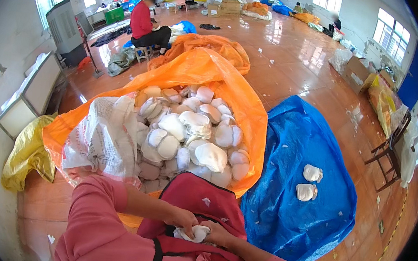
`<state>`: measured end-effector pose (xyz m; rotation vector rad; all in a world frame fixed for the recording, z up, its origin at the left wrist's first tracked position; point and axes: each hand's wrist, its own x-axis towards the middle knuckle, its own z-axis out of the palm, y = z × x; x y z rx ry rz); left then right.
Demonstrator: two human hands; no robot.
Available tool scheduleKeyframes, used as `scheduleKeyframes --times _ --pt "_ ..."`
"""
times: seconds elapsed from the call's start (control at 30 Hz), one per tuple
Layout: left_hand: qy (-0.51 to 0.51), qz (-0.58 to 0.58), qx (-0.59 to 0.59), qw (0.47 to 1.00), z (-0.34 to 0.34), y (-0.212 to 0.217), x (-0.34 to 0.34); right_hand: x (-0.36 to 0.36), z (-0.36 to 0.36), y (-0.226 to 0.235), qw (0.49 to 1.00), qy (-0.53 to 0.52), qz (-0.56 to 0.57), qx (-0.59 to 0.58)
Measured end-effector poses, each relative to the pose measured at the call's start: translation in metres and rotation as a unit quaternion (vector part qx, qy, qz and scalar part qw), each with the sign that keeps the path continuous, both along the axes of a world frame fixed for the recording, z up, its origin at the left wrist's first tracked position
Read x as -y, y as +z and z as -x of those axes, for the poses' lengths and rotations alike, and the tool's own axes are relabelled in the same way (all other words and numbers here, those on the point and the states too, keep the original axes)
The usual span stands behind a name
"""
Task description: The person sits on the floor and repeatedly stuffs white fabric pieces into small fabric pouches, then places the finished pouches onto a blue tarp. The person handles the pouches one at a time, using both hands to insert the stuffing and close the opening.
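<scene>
White pad (198,234), orange sack (250,109), blue sheet (293,140), crimson apron (199,194) (its strap (156,259) black).

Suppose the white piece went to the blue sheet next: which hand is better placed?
Probably the right hand: it and the left hand are both at the white piece, but the blue sheet lies on the right hand's side.

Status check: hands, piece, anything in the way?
Left hand and right hand holding white piece. Piece over red apron. Nothing visibly blocking.
</scene>
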<state>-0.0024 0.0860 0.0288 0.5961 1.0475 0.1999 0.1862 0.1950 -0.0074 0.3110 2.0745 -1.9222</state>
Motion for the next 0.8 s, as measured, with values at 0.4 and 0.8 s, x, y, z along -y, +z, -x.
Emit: scheduleKeyframes --times 0.4,0.8 --pt "-0.071 -0.325 -0.369 0.868 0.018 0.015 0.048 0.036 0.058 0.005 0.969 -0.015 -0.227 -0.093" --pt "-0.059 -0.372 -0.511 0.773 0.024 0.014 0.066 0.035 0.098 -0.020 0.937 0.004 -0.342 -0.075"
